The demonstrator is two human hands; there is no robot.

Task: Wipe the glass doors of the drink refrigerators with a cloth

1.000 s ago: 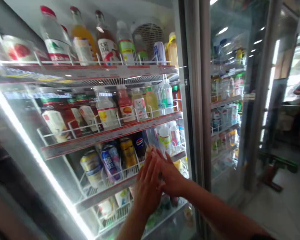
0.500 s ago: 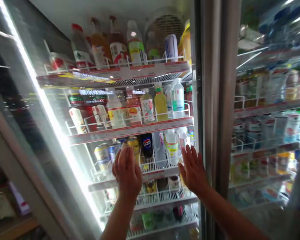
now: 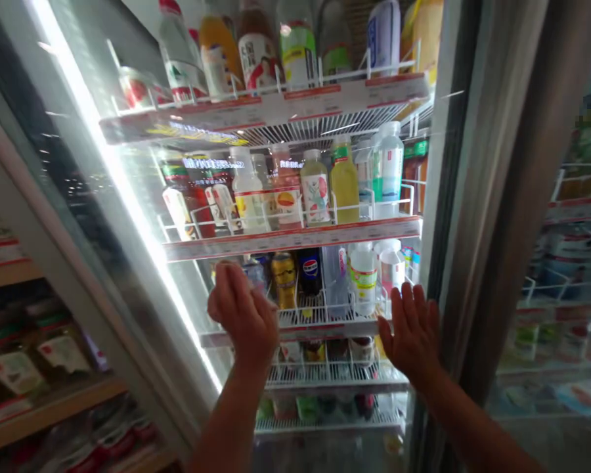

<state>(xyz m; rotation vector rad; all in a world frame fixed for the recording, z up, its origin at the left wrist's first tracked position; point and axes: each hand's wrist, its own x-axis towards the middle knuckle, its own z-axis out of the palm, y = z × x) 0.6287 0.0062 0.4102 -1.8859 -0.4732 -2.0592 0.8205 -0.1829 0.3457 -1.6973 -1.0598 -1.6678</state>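
My left hand (image 3: pixel 243 315) is raised in front of the glass door of a lit drinks fridge, its fingers curled closed. Whatever it may hold is hidden by the fingers. Behind it, on the third shelf (image 3: pixel 335 328), stand a gold can (image 3: pixel 284 279), a dark Pepsi bottle (image 3: pixel 310 269) and a bottle with a yellow-green label (image 3: pixel 363 279). My right hand (image 3: pixel 411 328) has its fingers stretched out and its palm toward the glass, near the door's right edge. A white-capped bottle (image 3: pixel 392 263) shows just above its fingertips. Whether it presses on the glass is hard to tell.
A thick metal frame (image 3: pixel 502 197) runs beside my right hand, with another stocked glass fridge beyond it. Bottles line the upper shelves, including a yellow-green bottle (image 3: pixel 343 184). At the left, wooden shelves (image 3: pixel 79 407) hold jars (image 3: pixel 14 368). A bright light strip (image 3: pixel 113 177) slants down the fridge.
The view has moved closer and shifted, so the shelves sit larger and further right. My left hand has moved left across the shelves, still closed. The right hand stays spread near the door edge.
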